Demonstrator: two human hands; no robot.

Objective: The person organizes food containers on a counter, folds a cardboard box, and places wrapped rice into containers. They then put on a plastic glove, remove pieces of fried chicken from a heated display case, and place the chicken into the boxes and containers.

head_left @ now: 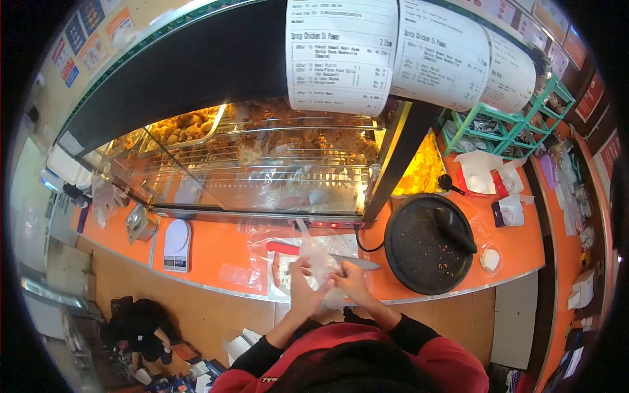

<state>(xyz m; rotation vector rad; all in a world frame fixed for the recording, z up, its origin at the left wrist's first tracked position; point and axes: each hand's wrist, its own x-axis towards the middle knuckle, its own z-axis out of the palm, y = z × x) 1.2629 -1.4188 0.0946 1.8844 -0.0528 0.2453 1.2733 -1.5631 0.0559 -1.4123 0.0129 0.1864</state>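
Note:
Near the counter's front edge, a clear plastic bag (318, 254) hangs upright between my hands. My left hand (304, 287) pinches it from the left, thumb and forefinger closed on the film. On its other side my right hand (352, 283) grips the same bag with bent fingers. White contents seem to show low in the bag, too blurred to name. Behind the hands lies a knife with a red handle (282, 247), its blade (359, 262) pointing right. Beneath it is a white sheet (280, 270), partly hidden by my left hand.
A black stone mortar (419, 259) with its pestle (455, 230) stands right of my hands. Leftward are a kitchen scale (176, 245) and a metal container (140, 223). The glass warmer (262, 164) holds fried food. A person (141, 331) is low at left.

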